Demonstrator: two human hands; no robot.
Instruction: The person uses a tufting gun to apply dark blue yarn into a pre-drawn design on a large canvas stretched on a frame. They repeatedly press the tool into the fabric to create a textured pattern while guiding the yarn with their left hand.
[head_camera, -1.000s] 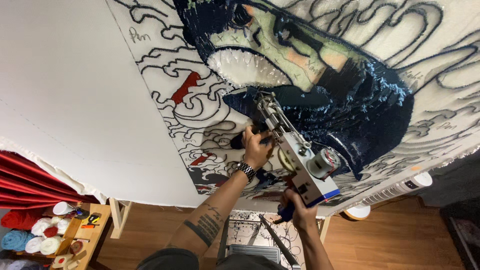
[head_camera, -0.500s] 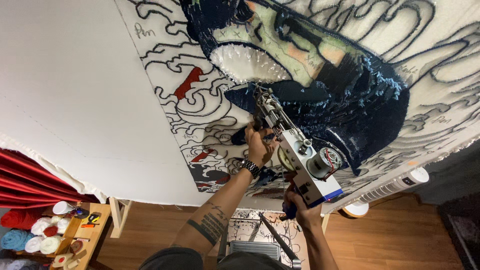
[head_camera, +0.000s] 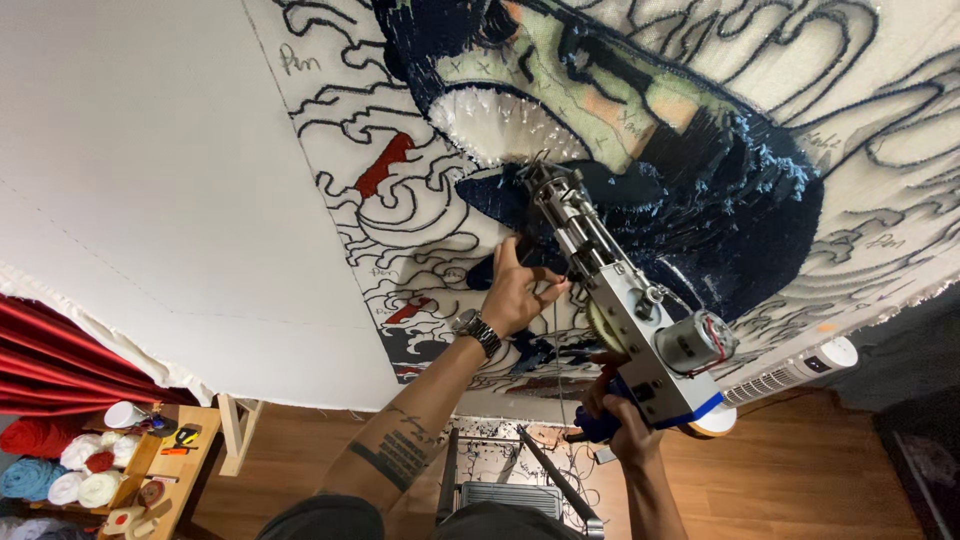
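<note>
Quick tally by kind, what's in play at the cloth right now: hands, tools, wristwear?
Hands: 2, left hand on the tufting gun's front grip, right hand on its blue rear handle
Tufting gun: 1, tip against the stretched cloth
Wristwatch: 1, on the left wrist
Total: 4

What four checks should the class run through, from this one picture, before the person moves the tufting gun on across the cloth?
1. Left hand grips the front handle of the tufting gun: ok.
2. Right hand holds the blue rear grip: ok.
3. Gun's tip meets the stretched cloth at the dark blue patch: ok.
4. Yarn feeding freely into the gun: cannot tell, too thin to see.
</note>
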